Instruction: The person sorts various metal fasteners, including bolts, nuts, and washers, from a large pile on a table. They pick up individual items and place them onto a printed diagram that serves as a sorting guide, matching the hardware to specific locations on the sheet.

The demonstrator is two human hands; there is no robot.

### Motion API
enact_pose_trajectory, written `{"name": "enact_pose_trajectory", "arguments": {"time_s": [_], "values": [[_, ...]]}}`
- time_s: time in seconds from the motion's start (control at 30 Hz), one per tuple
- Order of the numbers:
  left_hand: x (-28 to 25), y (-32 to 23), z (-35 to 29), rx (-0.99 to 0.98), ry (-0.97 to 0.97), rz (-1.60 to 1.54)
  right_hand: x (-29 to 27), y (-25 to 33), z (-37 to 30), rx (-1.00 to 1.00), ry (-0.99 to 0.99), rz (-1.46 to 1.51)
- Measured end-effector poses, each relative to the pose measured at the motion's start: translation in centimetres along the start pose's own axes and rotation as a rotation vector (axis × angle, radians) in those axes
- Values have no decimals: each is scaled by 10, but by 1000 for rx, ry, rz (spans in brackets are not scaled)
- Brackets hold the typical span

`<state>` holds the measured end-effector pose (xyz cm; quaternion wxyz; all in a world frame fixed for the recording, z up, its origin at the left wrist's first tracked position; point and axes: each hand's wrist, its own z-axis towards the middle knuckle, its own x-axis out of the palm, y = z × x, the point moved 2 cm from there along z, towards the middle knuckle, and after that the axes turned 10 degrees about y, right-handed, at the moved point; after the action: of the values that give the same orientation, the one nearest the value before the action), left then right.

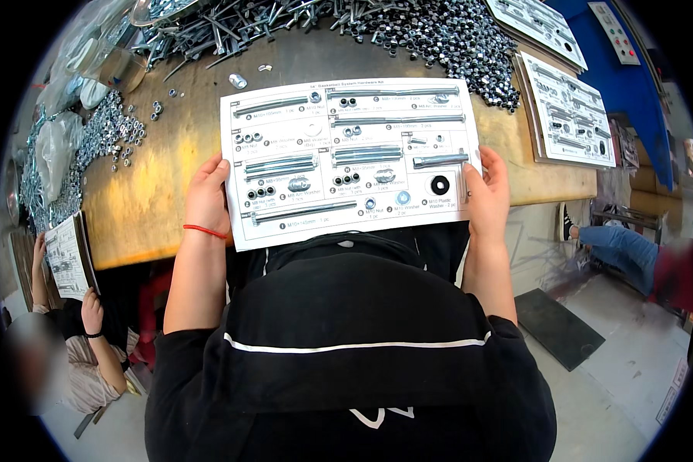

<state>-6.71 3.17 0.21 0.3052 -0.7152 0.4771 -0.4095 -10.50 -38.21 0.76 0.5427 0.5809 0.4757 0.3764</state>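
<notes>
The workbench (154, 223) is the largest surface; along its far side lie a heap of bolts (215, 31) and, to the right of it, a heap of nuts (454, 46). A stack of hardware cards (570, 115) sits at the bench's right end. The hardware card (323, 138), a wide white sheet, is located in front of the person's torso, across the near edge of the bench. It displays bolts, nuts and washers in ruled boxes; whether these are real parts or printed ones cannot be told. The left hand (209, 192) is closed on the card's left edge, and the right hand (489, 192) on its right edge; both thumbs lie on the face, with the remaining fingers largely hidden. The step in hand appears to be holding the card face up for inspection. Any transfer would call for both hands to move together, keeping the card flat. The smallest item noted is a black washer (433, 185), shown near the right thumb.
</notes>
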Motion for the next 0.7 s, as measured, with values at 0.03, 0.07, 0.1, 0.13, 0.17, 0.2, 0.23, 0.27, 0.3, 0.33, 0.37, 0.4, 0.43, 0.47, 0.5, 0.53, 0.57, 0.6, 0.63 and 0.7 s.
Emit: {"name": "enact_pose_trajectory", "arguments": {"time_s": [0.03,0.07,0.1,0.13,0.17,0.2,0.23,0.27,0.3,0.33,0.37,0.4,0.43,0.47,0.5,0.53,0.57,0.6,0.63,0.7], "values": [[-1,-3,-2,9,7,7,0,0,-1,-13,-10,17],[-2,-6,-3,19,14,15,0,0,-2,-27,-21,35],[0,-9,-3,25,48,17,-4,1,-2,-44,-28,41],[6,-16,-3,30,92,8,-10,7,2,-55,-28,48],[15,-22,-3,34,137,-2,-16,12,6,-67,-29,56],[24,-28,-3,38,183,-10,-22,18,9,-66,-47,64],[37,-31,-3,52,230,-14,-31,27,12,-71,-69,71],[51,-33,-3,46,253,-15,-41,32,16,-77,-92,79],[66,-36,-4,40,278,-15,-52,34,20,-91,-123,61],[84,-37,1,40,318,-22,-65,40,24,-90,-135,43],[96,-37,4,19,367,14,-77,46,27,-89,-149,24],[107,-39,1,3,348,1,-89,52,29,-88,-164,6],[129,-40,1,-14,356,-15,-113,42,35,-139,-201,-72],[137,-40,3,-32,360,-39,-116,43,36,-148,-222,-79],[140,-40,7,-63,399,-37,-123,39,37,-144,-244,-94],[145,-40,12,-93,484,-5,-132,39,41,-138,-258,-108],[139,-39,21,-118,515,-2,-122,47,37,-117,-308,-129],[133,-39,28,-143,545,2,-119,49,36,-127,-349,-155],[136,-43,29,-156,568,1,-120,48,33,-140,-396,-184],[122,-41,38,-173,589,4,-113,53,28,-189,-468,-228]]}}
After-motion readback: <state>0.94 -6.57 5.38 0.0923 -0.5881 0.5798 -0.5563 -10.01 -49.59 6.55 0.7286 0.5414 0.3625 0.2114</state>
